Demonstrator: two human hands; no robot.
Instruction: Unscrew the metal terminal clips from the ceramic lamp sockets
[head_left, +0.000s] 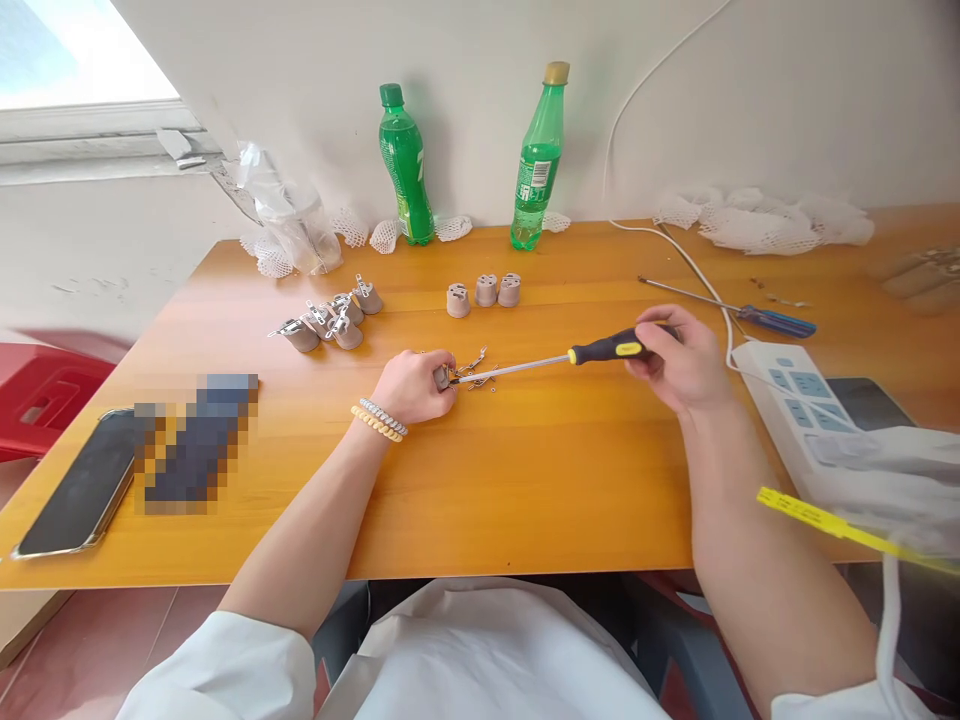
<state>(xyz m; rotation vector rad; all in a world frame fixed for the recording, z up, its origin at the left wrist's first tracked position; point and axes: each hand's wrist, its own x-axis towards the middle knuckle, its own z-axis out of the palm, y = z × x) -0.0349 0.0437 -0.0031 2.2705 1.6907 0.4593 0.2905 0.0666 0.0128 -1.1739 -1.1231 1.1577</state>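
Observation:
A small beige lamp socket is pinched in my left hand, mostly hidden by the fingers. My right hand grips the black-and-yellow handle of a screwdriver. The screwdriver's long shaft slants left and its tip meets the socket, though the exact contact is too small to make out. Loose metal strips and screws lie on the table just past the tip. Three plain sockets stand in a row farther back. To their left, several sockets with metal brackets are grouped together.
Two green bottles stand by the wall behind white foam nets. At right lie a blue-handled screwdriver and a white power strip with its cable. A phone lies near the wooden table's left edge, beside a blurred-out item.

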